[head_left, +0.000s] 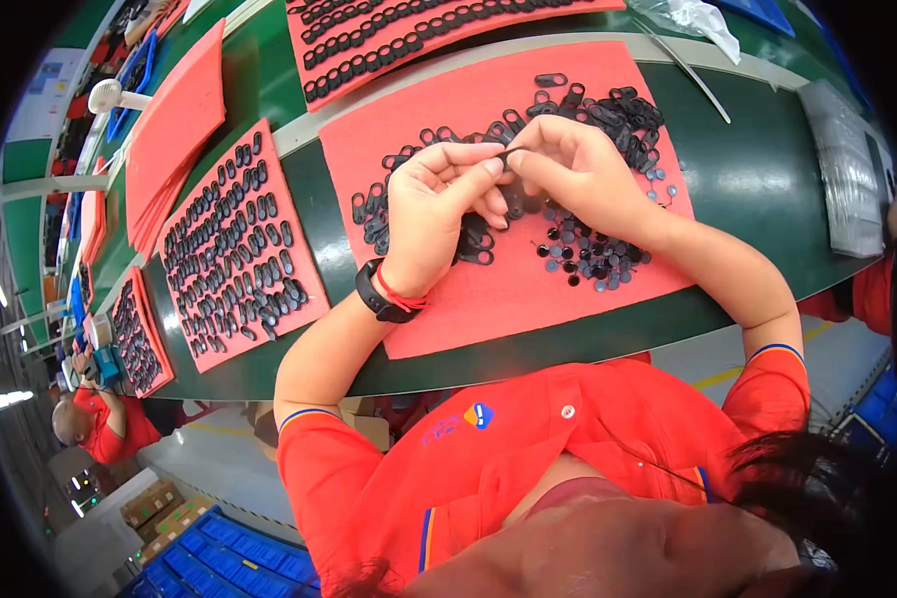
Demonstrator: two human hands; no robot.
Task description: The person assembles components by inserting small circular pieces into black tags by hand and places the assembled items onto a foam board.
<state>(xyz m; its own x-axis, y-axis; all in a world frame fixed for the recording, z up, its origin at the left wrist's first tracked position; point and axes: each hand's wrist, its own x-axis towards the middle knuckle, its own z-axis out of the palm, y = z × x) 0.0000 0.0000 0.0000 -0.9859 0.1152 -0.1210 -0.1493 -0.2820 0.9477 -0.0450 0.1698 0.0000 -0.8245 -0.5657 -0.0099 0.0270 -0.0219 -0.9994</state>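
My left hand (437, 204) and my right hand (580, 169) meet above a red foam mat (528, 284) on the green table. Between the fingertips of both hands sits one small black oblong part (513, 151). A heap of black oblong ring parts (608, 110) lies on the mat behind my right hand, and more of them (374, 209) lie beside my left hand. Small round dark discs (583, 254) are scattered under my right wrist. A black band and a red string circle my left wrist.
A second red mat (234, 249) to the left carries rows of black parts, another (409, 35) lies at the back. Blank red mats (174, 125) are stacked far left. A clear plastic bag (693, 20) and grey tray (847, 169) lie right. Another person (95, 419) works lower left.
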